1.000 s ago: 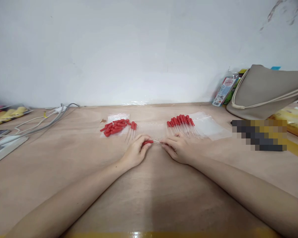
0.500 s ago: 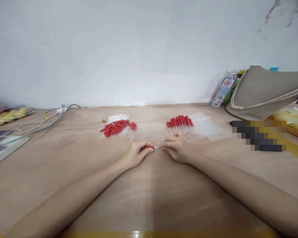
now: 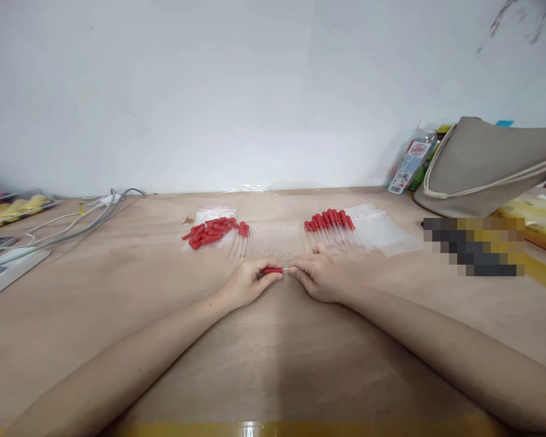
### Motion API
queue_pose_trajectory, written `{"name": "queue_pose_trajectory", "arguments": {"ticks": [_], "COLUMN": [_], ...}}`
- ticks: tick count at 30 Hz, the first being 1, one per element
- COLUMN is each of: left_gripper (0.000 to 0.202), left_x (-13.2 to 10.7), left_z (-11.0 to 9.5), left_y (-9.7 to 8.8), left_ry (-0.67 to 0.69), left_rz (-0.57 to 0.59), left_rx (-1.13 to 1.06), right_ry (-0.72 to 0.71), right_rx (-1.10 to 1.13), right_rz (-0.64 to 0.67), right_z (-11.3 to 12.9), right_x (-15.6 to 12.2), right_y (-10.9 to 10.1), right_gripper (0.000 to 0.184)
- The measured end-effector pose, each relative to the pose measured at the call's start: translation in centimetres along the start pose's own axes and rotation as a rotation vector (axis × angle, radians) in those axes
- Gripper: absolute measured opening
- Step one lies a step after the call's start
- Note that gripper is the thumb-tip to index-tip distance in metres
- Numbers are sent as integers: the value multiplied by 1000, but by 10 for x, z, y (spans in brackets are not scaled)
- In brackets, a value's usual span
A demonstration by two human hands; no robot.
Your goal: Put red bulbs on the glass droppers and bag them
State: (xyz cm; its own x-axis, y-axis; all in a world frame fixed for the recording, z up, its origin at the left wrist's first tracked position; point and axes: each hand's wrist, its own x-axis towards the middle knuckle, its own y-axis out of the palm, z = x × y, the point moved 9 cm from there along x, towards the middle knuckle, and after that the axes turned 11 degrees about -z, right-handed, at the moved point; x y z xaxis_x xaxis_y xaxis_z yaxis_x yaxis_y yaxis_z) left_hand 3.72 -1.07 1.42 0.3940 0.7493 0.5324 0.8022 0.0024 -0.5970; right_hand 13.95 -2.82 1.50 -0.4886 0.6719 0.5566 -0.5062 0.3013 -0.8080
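Pinching a small red rubber bulb [image 3: 272,271] between thumb and fingertips, the left hand [image 3: 246,284] rests on a wooden table [image 3: 273,364] near its middle. The right hand [image 3: 318,278] sits just beside it, its fingertips closed on a thin clear glass tube [image 3: 286,270] that meets the open end of the bulb. Only a short piece of the tube shows between the two hands. Both forearms lie flat on the table, reaching in from the near edge.

Just beyond the hands, toward the far edge, three groups lie in a row. On the left, loose red bulbs [image 3: 209,232] are heaped on a small clear bag. In the middle lies a spread of bare glass tubes [image 3: 275,240], hard to make out against the wood. On the right, a fan of finished droppers [image 3: 330,221] with red tops rests partly on a clear plastic bag [image 3: 384,233].

Grey and white cables [image 3: 86,218] trail along the left part of the table. A beige cloth bag [image 3: 491,167] leans against the wall at the far right corner, with a printed packet [image 3: 412,167] just beside it.
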Motion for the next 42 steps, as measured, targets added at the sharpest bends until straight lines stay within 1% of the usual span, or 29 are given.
{"name": "queue_pose_trajectory", "arguments": {"ticks": [4, 6, 7, 8, 9, 10, 12, 13, 15, 18, 21, 25, 27, 31, 35, 37, 38, 40, 42], "left_gripper": [18, 32, 42, 50, 53, 51, 35, 27, 17, 13, 12, 12, 12, 12, 12, 11, 11, 14, 20], "left_x": [1, 1, 1, 1, 0, 0, 1, 1, 1, 1, 1, 1, 1, 1, 0, 0, 1, 3, 6], "left_z": [-8, -6, -2, 2, 6, 9, 9, 8, 5, 4, 4, 3, 3, 3, 2, 1, 1, 3, 9], "left_y": [-5, -9, -11, -13, -13, -12, -8, -6, -3, -1, 1, 2, 2, 1, 1, -1, -5, -17, -35], "left_ry": [66, 63, 40, 9, -18, -33, -20, -4, 14, 13, 16, 21, 18, 20, 35, 41, 42, 22, -9], "left_rz": [-13, -52, -77, -100, -108, -103, -56, -27, 11, 34, 53, 69, 70, 61, 57, 15, -30, -157, -306], "left_rx": [34, 46, 49, 49, 53, 63, 101, 120, 142, 137, 130, 125, 122, 117, 111, 126, 145, 204, 280], "right_ry": [-17, 14, 65, 145, 253, 380, 612, 688, 759, 750, 726, 708, 700, 708, 732, 735, 731, 715, 689], "right_rx": [3, 12, 23, 32, 34, 20, -56, -106, -215, -367, -447, -451, -439, -425, -430, -431, -430, -429, -434], "right_rz": [64, 94, 100, 93, 75, 41, -30, -43, -42, -29, -7, 15, 48, 113, 143, 155, 159, 157, 136], "right_z": [4, -1, -8, -19, -33, -51, -83, -95, -111, -119, -121, -119, -115, -107, -106, -106, -105, -102, -95], "right_x": [5, 9, 11, 13, 14, 15, 12, 12, 14, 20, 23, 24, 26, 32, 38, 40, 41, 42, 40], "right_y": [-10, -18, -22, -26, -30, -34, -41, -41, -37, -28, -21, -18, -16, -7, 4, 9, 10, 10, 5], "right_gripper": [26, 22, 22, 22, 24, 26, 30, 31, 32, 30, 30, 33, 33, 28, 22, 20, 20, 21, 24]}}
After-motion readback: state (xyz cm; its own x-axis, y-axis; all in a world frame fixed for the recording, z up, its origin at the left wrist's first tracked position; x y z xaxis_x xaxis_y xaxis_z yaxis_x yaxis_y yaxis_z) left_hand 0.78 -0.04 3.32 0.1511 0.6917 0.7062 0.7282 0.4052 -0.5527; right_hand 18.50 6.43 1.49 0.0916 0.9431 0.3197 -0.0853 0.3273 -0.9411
